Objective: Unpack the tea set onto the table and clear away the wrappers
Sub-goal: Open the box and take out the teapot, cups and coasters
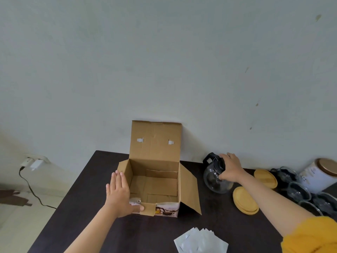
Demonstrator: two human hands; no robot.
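Note:
An open cardboard box (160, 185) stands on the dark table (91, 225), its lid up against the wall and nothing visible inside. My left hand (119, 194) lies flat against the box's left wall with straight fingers, thumb at the front corner. To the right, a glass teapot (215, 178) with a black lid and handle stands on the table. My right hand (230, 168) grips its top from above. Several white flat wrappers (200, 241) lie fanned near the front edge.
Wooden lids (245, 200) are stacked right of the teapot, another lid (265, 178) behind. Several glass cups (299, 191) and a white tin (319, 173) sit at the far right. A wall stands behind; a charger and cable (31, 179) hang left of the table.

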